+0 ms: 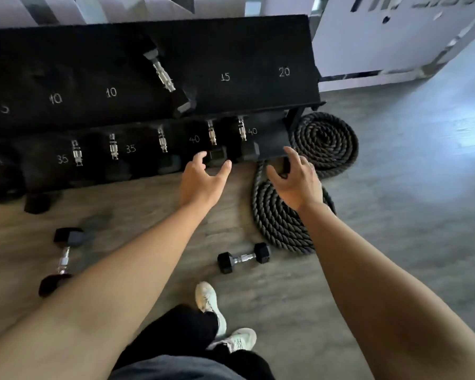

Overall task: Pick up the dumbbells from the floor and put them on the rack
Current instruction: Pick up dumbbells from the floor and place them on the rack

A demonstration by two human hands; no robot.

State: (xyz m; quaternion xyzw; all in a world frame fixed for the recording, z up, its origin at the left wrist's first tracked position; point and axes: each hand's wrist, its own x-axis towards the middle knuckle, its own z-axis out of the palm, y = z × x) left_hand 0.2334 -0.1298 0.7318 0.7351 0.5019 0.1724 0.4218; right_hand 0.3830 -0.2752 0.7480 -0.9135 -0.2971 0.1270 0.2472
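On the floor at the left lies one dumbbell [62, 260], and a smaller dumbbell [244, 258] rests nearer the middle beside the coiled rope [280, 215]. Above them the left hand [200, 182] and right hand [296, 182] hang empty, fingers spread, before the lower shelf of the rack [258, 50]. Reaching down risks tripping on the rope, or a hex head rolling onto the shoe [210, 303].

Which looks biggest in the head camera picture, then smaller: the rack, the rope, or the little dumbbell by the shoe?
1. Rack: biggest, spanning most of the picture.
2. Rope: two coils, middle.
3. Little dumbbell: smallest, although it lies nearer the camera than the rack.
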